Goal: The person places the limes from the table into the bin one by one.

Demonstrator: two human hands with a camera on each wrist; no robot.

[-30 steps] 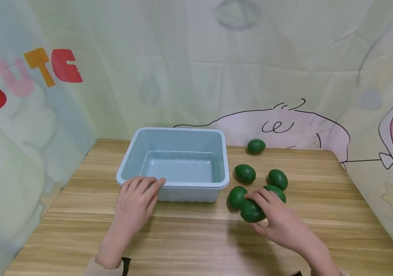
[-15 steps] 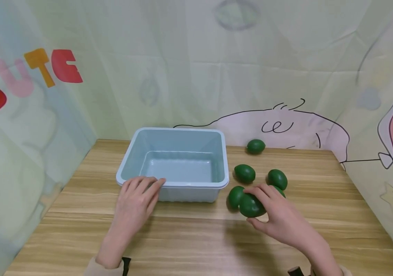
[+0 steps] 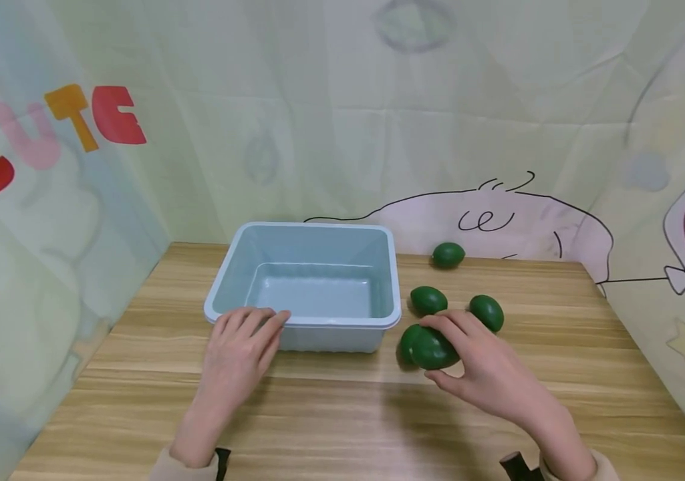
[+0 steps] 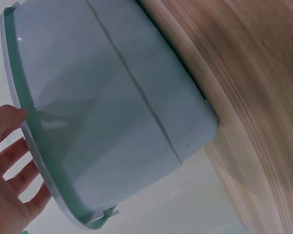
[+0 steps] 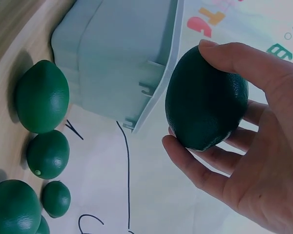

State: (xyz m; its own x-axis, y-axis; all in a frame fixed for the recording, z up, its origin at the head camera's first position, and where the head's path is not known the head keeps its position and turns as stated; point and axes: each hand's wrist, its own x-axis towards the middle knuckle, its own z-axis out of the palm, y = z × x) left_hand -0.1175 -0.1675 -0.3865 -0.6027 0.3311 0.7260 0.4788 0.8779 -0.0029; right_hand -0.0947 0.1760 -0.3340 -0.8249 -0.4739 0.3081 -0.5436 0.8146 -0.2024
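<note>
My right hand grips a dark green lime between thumb and fingers, raised above the table. In the right wrist view this lime is held clear of the others, the fingers curled behind it. Just behind it in the head view sits another lime, partly covered. My left hand holds the near rim of a light blue plastic basin. The left wrist view shows the thumb on the rim, with the other fingers on its far side. No limes show inside the basin.
More limes lie to the right of the basin: one lime by its side, another lime further right, and a lime near the table's back edge. A printed curtain surrounds the wooden table.
My right hand has lifted the lime and shifted slightly left and away from me, now hiding the lime that lay beside it. My left hand has stayed on the basin's rim.
</note>
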